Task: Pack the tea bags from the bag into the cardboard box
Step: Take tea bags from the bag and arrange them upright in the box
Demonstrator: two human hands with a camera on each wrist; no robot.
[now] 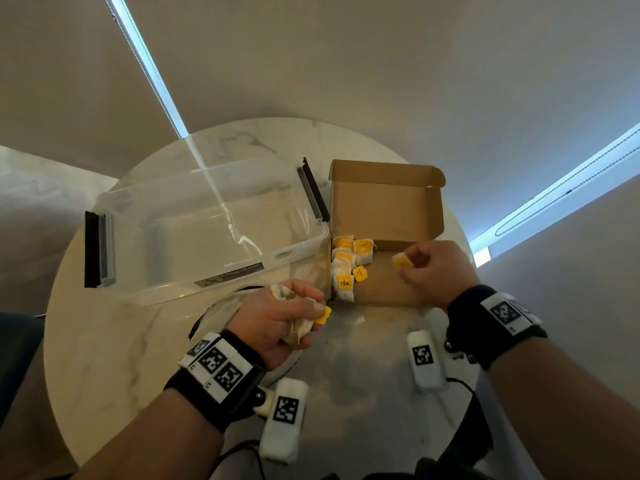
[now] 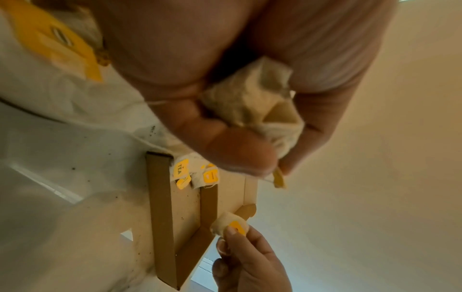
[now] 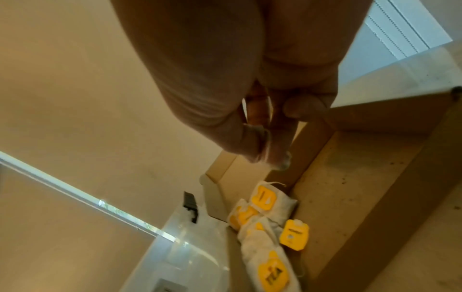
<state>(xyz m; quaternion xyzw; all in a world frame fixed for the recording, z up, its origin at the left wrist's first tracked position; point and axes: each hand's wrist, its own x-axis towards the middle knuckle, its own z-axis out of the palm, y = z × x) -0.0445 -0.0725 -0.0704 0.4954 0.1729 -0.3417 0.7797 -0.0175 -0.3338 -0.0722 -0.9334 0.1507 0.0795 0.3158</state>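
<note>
Fingertips (image 2: 231, 230) of your right hand (image 1: 434, 275) pinch one tea bag (image 1: 401, 260) over the box (image 1: 388, 209). Lower it onto the bare floor beside the packed bags (image 1: 346, 268), tag up, flat. Left hand (image 1: 280, 320) clutches a bunch of bags (image 2: 252, 102), fingers curled; the pouch (image 2: 62, 87) lies beneath it. Bin (image 1: 207, 223) touches the box's left wall; nothing blocks you.

Round marble desk (image 1: 104, 341). Open cardboard box (image 1: 384, 206), lid flap up, with several tea bags (image 1: 346, 268) with yellow tags packed at its left side. Right hand (image 1: 433, 271) over the box, pinching one tea bag (image 1: 401, 260). Left hand (image 1: 277, 317) near the box's front left corner, gripping a bunch of tea bags (image 1: 298, 329), a yellow tag (image 1: 323, 316) sticking out. Clear plastic bin (image 1: 207, 220) just left of the box.
</note>
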